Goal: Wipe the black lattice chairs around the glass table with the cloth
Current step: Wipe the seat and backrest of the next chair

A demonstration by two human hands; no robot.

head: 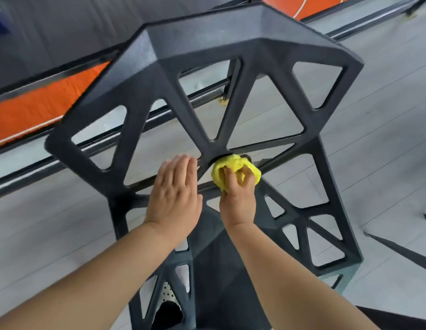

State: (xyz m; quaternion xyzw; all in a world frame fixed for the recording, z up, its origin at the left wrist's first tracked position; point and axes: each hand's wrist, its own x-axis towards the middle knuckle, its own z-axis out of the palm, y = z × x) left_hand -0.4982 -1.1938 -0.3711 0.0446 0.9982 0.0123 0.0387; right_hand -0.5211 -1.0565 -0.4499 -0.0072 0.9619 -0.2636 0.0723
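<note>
We look down on a black lattice chair [159, 75] whose bars frame triangular openings. Our right hand [238, 198] grips a bunched yellow cloth [233, 163] and presses it against the hub where several bars meet. Our left hand [175, 194] lies flat, fingers straight and together, on a bar just beside the cloth. Through the openings we see pale grey floor [386, 139], and an orange panel [28, 110] lies beyond at upper left.

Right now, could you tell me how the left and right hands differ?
The left hand lies flat, fingers straight, holding nothing; the right hand curls its fingers round the yellow cloth. The left hand sits left of the hub, the right hand on it. Both work on the black lattice chair.
</note>
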